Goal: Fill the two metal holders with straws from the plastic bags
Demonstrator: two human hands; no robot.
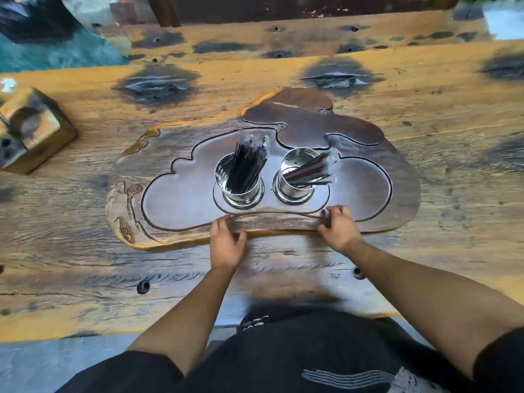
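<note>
Two shiny metal holders stand side by side in the recess of a dark carved wooden tray (170, 194). The left holder (241, 185) has a thick bundle of black straws (248, 165) standing up and leaning right. In the right holder (297, 177) a smaller bunch of dark straws (310, 170) leans far right, over its rim. My left hand (226, 239) grips the tray's front rim below the left holder. My right hand (337, 225) grips the same rim below the right holder. No plastic bag is clearly visible.
The tray lies on a wide rough plank table (453, 251) with dark knots and holes. A wooden block (34, 129) sits at the left. Blurred dark and teal things (42, 32) lie at the far left corner.
</note>
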